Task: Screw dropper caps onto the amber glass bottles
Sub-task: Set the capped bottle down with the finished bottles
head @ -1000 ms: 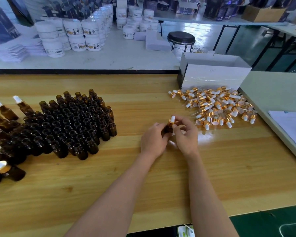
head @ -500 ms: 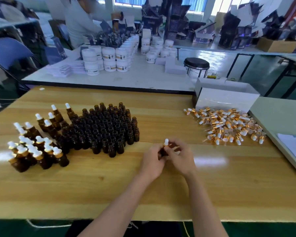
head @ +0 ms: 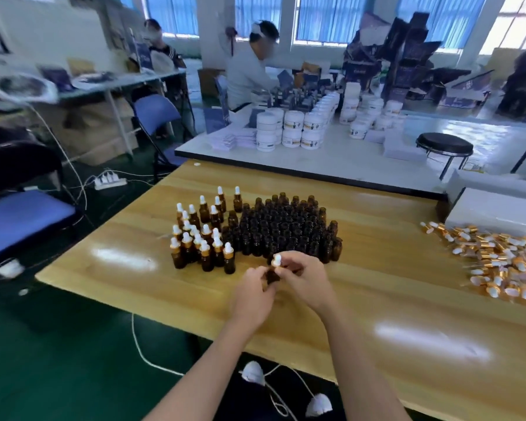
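Note:
My left hand [head: 251, 296] grips a small amber glass bottle [head: 271, 276] above the wooden table [head: 407, 314]. My right hand [head: 302, 278] pinches the dropper cap [head: 276, 260] sitting on that bottle's neck; its white bulb pokes up between my fingers. Just behind my hands stands a dense block of uncapped amber bottles [head: 286, 226]. To its left stand several capped bottles [head: 202, 235] with white bulbs and gold collars. A heap of loose dropper caps [head: 504, 259] lies at the table's right.
A white cardboard box [head: 495, 209] sits behind the cap heap. Beyond is a white table [head: 331, 159] with white jars [head: 292, 129], a black stool [head: 444, 145], and two people working. Blue folding chairs [head: 22, 214] and cables stand left of the table.
The view has swung up and to the left, so the bottles and caps appear shifted right. My hands stay together on the same bottle and cap, now closer to the capped bottles.

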